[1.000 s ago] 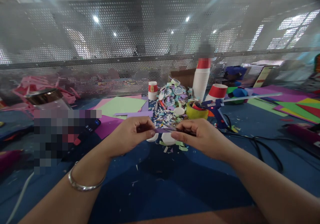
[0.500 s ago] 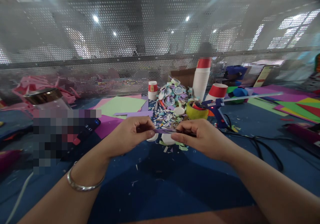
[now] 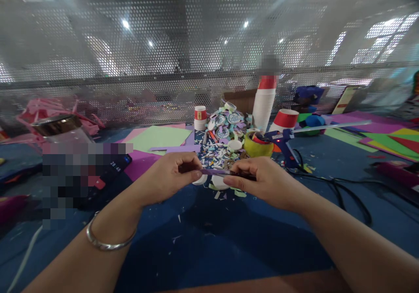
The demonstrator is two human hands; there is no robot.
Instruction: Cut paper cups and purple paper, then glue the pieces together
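Note:
A narrow purple paper strip [image 3: 214, 172] is stretched level between my two hands above the table. My left hand [image 3: 178, 173] pinches its left end between thumb and fingers. At the other end my right hand [image 3: 258, 179] closes on it, thumb below and fingers curled on top. Something dark shows by the right fingertips, too small to make out. Just behind the strip lie white round discs [image 3: 220, 182] and paper scraps [image 3: 216, 155]. Farther back is a heap of round paper pieces [image 3: 225, 122] with blue line patterns.
A blue glue gun [image 3: 285, 146] leans on a yellow tape roll [image 3: 257, 146], its black cable [image 3: 337, 186] trailing right. White paper cups [image 3: 263, 109] stand stacked behind. Coloured sheets [image 3: 160, 138] lie on both sides. At left are a lidded jar [image 3: 59, 125] and a phone [image 3: 114, 166].
Both hands keep their hold and stay almost in place. The purple strip has tilted slightly, showing a little more of its surface.

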